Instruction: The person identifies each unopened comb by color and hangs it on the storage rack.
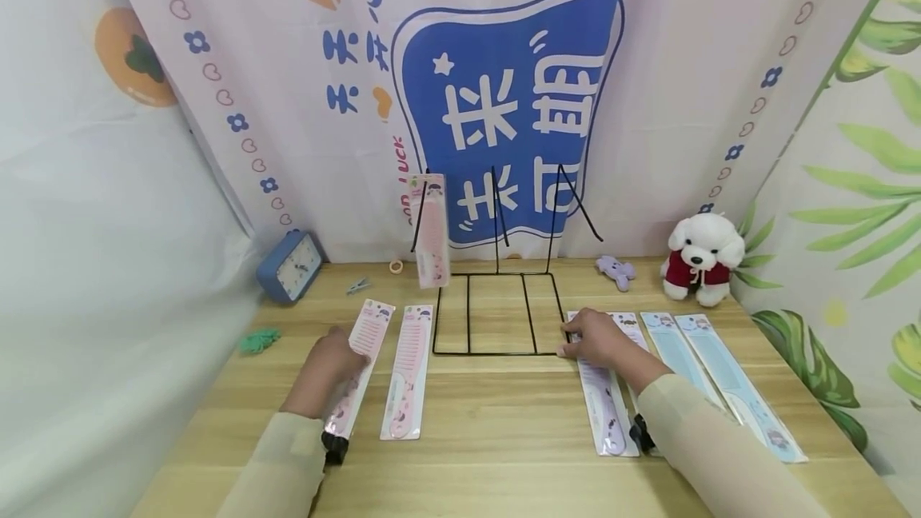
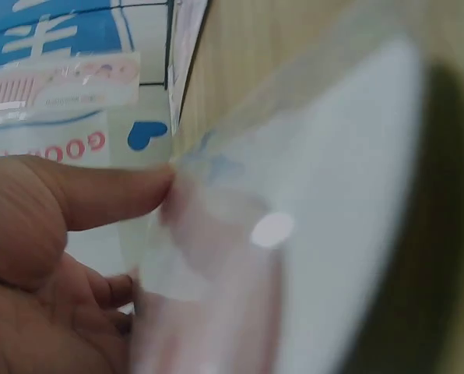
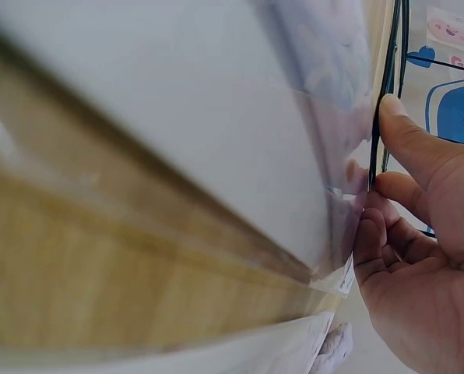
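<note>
At right wrist: fingers (image 3: 407, 152) touch wire rack (image 3: 388, 86).

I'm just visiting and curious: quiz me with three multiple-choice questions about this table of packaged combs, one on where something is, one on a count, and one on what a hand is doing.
1. Where does the white toy dog sit?
A. far right of the table, by the curtain
B. inside the wire rack
C. beside the blue clock

2. How many comb packs hang on the black wire rack?
A. none
B. one
C. three

3. What is the left hand doing?
A. lifting the clock
B. resting on a pink comb pack that lies on the table
C. hanging in the air, far from everything

Answers:
1. A: the dog is at the table's far right edge.
2. B: only the hanging pink comb pack is on a hook.
3. B: the hand lies on the leftmost pink comb pack.
</note>
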`<state>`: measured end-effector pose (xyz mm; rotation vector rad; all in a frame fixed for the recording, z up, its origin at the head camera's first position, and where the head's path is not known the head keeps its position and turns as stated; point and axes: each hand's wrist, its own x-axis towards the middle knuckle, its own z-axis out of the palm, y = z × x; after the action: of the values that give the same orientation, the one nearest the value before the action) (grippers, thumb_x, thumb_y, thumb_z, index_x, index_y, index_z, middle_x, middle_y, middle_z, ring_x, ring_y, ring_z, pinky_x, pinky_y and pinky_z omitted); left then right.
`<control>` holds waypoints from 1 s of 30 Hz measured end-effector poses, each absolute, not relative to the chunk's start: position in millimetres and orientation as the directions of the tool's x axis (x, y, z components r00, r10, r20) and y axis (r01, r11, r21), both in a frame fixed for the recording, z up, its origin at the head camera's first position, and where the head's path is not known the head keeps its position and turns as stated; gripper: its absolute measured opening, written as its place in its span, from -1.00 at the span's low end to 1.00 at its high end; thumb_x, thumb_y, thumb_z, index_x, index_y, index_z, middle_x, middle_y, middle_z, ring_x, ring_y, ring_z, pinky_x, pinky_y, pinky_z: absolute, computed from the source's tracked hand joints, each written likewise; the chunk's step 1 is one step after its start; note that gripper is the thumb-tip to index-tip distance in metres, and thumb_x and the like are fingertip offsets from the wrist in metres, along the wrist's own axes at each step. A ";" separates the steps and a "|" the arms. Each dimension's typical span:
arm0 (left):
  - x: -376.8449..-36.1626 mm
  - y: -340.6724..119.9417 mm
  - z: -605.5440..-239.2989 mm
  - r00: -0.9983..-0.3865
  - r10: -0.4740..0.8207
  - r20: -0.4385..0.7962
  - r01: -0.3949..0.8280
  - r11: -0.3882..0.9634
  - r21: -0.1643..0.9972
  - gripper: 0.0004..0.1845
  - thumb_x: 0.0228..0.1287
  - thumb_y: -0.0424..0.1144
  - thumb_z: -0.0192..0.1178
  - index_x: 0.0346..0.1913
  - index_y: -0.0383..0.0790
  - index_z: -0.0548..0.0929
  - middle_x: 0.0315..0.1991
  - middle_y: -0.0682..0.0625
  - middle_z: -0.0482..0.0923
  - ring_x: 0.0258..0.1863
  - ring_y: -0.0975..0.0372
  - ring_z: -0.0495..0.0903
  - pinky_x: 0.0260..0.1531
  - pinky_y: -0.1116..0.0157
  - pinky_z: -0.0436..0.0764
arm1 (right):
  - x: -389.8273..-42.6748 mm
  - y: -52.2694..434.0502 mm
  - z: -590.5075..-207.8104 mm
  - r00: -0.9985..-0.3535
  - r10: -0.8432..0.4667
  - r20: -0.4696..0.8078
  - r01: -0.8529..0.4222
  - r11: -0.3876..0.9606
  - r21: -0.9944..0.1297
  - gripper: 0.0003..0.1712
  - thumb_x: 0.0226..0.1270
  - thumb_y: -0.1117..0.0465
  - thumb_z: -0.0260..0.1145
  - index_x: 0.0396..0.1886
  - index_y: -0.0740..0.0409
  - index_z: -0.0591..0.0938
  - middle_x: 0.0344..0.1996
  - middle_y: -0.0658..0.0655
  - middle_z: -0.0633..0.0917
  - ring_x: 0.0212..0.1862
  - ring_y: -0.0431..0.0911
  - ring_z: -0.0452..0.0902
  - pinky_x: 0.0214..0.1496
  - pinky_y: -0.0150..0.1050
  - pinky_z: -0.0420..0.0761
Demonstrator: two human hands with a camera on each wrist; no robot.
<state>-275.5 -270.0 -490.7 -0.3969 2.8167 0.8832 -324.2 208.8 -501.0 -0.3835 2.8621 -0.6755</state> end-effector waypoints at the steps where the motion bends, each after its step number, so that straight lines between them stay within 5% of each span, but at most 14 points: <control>1: -275.1 -273.8 -490.1 -0.951 -0.200 -0.236 -0.301 0.773 0.559 -0.30 0.42 -0.32 0.30 0.45 -0.66 0.28 0.09 -0.55 0.58 -0.09 -0.17 0.65 -0.08 -0.05 0.72 | -324.0 208.3 -501.0 -0.951 -0.290 -0.111 -0.210 0.864 -0.457 -0.31 0.41 0.03 0.59 0.41 0.27 0.67 0.34 0.38 0.64 0.44 0.40 0.50 0.56 0.31 0.48; 5: -273.0 -286.9 -481.4 -0.946 -0.186 -0.267 -0.318 0.700 0.639 -0.47 0.57 -0.36 0.03 0.49 -0.52 0.34 0.29 -0.51 0.52 0.11 -0.20 0.59 0.09 -0.09 0.64 | -323.6 206.7 -500.2 -0.950 -0.293 -0.109 -0.215 0.865 -0.453 -0.31 0.42 0.03 0.59 0.42 0.27 0.66 0.35 0.39 0.64 0.45 0.41 0.50 0.56 0.32 0.47; 10: -266.2 -295.1 -458.9 -0.963 -0.149 -0.223 -0.267 0.591 0.761 -0.50 0.69 -0.32 -0.05 0.56 -0.38 0.29 0.44 -0.44 0.44 0.33 -0.18 0.52 0.33 -0.13 0.56 | -322.3 205.9 -498.1 -0.947 -0.304 -0.107 -0.228 0.867 -0.443 -0.32 0.44 0.04 0.57 0.42 0.28 0.66 0.33 0.39 0.64 0.42 0.40 0.52 0.54 0.31 0.49; 18: -246.0 -282.5 -426.7 -0.999 0.026 -0.022 -0.014 0.278 0.960 -0.70 0.71 -0.42 0.01 0.36 -0.25 0.39 0.35 -0.28 0.55 0.15 0.21 0.59 0.07 0.38 0.67 | -320.8 207.4 -497.7 -0.947 -0.303 -0.111 -0.227 0.871 -0.436 -0.33 0.45 0.04 0.57 0.42 0.29 0.66 0.33 0.39 0.64 0.42 0.40 0.51 0.54 0.30 0.49; 30: -235.5 -254.9 -419.5 -0.952 0.246 0.180 0.232 0.201 0.952 -0.81 0.70 -0.40 0.08 0.20 -0.37 0.42 0.11 -0.16 0.56 0.15 0.13 0.62 0.16 0.32 0.70 | -322.1 207.9 -499.2 -0.943 -0.316 -0.101 -0.242 0.863 -0.444 -0.33 0.43 0.05 0.58 0.40 0.30 0.67 0.32 0.40 0.66 0.43 0.41 0.52 0.53 0.31 0.50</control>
<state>-235.5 -254.9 -419.5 0.4827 2.4248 1.9184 -322.1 207.9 -499.2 -0.4326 2.8657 -0.6506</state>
